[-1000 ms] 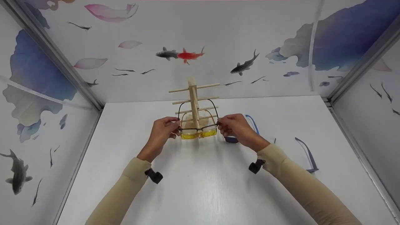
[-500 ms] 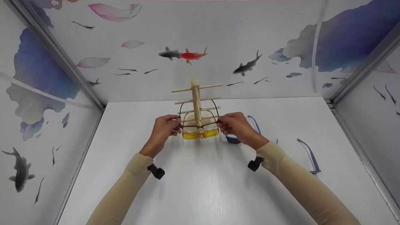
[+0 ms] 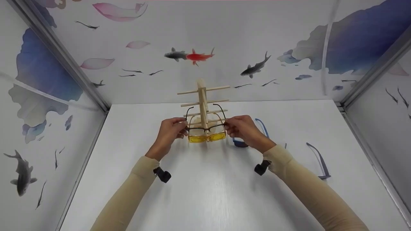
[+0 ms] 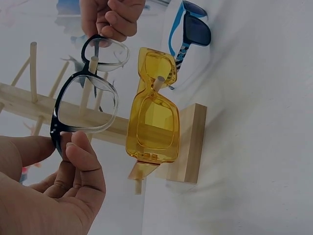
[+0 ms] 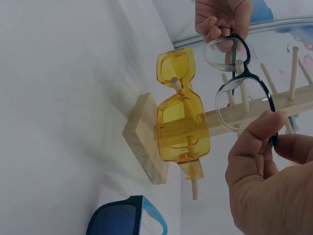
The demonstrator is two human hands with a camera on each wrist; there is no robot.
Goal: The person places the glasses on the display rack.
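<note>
Black-and-clear eyeglasses are held level in front of a wooden display rack, their temples pointing toward it. My left hand pinches the left hinge corner between thumb and fingers. At the opposite corner, my right hand grips the frame the same way. Just below them, yellow glasses sit on the rack's lowest pegs. In both wrist views a peg end shows at the nose bridge of the black-and-clear pair; whether they touch, I cannot tell.
Blue sunglasses lie on the white table beside the right hand, partly hidden by it. Farther right are dark grey glasses, mostly covered by the right sleeve. Patterned panels enclose the back and sides.
The black-and-clear eyeglasses have risen slightly, from overlapping the yellow pair to just above it. Their left temple tip now shows clearly. The head view has shifted a little.
</note>
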